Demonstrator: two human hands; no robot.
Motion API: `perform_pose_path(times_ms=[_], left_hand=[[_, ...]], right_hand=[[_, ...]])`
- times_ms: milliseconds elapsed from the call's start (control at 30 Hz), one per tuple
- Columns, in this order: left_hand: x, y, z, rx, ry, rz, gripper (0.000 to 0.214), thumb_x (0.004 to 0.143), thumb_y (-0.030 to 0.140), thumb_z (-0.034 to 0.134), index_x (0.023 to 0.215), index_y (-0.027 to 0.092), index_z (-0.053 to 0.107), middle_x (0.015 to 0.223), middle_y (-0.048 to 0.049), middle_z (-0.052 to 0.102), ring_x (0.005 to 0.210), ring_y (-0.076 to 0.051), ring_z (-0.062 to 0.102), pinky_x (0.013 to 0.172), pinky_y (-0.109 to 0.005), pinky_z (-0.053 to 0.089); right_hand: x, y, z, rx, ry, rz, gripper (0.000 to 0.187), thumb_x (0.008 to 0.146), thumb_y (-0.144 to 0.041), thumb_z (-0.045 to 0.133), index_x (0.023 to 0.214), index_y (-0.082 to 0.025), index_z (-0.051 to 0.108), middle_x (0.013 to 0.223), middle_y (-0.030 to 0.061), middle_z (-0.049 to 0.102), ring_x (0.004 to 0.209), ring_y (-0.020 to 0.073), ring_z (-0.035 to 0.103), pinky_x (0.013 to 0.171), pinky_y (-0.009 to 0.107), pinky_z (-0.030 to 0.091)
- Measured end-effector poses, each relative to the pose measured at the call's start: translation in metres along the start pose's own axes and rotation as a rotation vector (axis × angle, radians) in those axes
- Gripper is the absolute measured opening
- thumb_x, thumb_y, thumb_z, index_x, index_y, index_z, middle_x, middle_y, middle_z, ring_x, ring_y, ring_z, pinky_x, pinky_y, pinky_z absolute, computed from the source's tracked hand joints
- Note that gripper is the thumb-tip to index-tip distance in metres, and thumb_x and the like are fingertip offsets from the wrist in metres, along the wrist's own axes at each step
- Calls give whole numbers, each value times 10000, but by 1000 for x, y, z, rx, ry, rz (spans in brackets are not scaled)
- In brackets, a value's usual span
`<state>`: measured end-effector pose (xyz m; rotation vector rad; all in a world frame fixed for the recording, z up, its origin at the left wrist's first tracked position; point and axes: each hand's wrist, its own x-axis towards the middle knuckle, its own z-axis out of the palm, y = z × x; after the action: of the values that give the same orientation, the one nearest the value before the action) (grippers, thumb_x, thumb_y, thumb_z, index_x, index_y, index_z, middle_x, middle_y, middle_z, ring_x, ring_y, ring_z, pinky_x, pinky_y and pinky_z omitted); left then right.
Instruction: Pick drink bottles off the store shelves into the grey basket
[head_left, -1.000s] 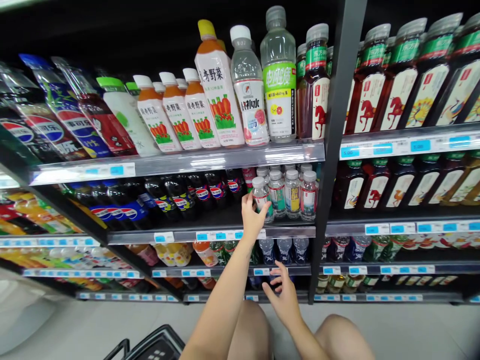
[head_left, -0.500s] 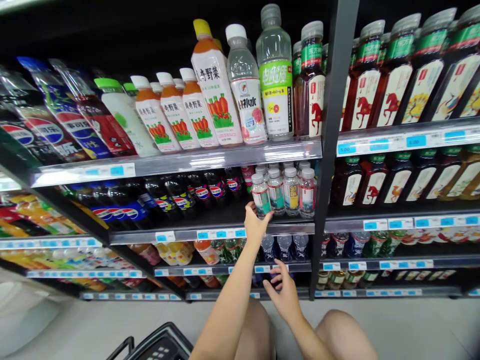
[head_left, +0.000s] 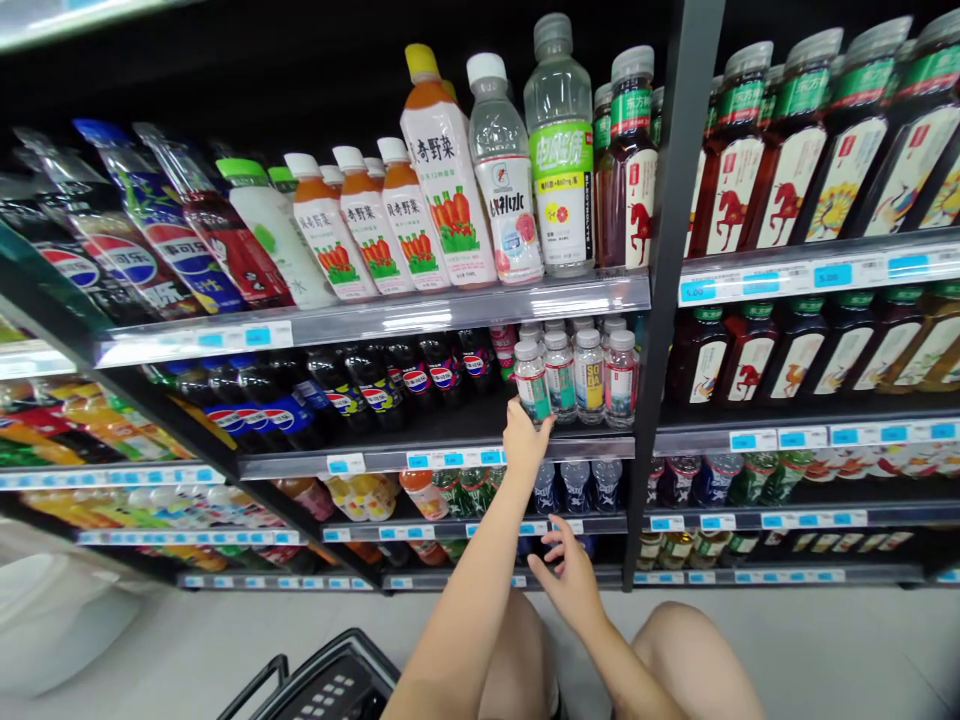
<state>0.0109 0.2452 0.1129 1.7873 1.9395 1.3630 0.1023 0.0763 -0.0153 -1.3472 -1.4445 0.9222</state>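
My left hand (head_left: 523, 440) reaches up to the second shelf and pinches the base of a small clear bottle with a teal label (head_left: 531, 384), the leftmost of a row of small white-capped bottles (head_left: 589, 374). Lower down, my right hand (head_left: 574, 580) hovers with fingers spread in front of the lower shelves, holding nothing. Both forearms rise from the bottom of the view, above my bare knees.
The shelf rack (head_left: 375, 318) holds carrot juice, water and tea bottles on top, dark cola bottles (head_left: 390, 380) on the second shelf, and more drinks below. A black upright post (head_left: 664, 300) divides it from tea-bottle shelves on the right. A black basket (head_left: 330, 685) sits at bottom left.
My left hand slid down from the bottle's side to its base. The right hand drifted slightly right and down. The view shifted a little.
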Motion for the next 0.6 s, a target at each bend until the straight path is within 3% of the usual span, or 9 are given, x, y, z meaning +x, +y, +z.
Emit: perform_pose_path(times_ms=[600], left_hand=[[2, 1, -1, -143, -99, -1, 726, 833, 288, 723, 1419, 115, 332, 1387, -251, 526, 1244, -359, 592, 975, -460, 506]], right_hand=[[-25, -5, 9, -50, -64, 15, 565, 790, -345, 639, 1337, -231, 556, 1050, 50, 694, 767, 168, 632, 660, 295, 525]])
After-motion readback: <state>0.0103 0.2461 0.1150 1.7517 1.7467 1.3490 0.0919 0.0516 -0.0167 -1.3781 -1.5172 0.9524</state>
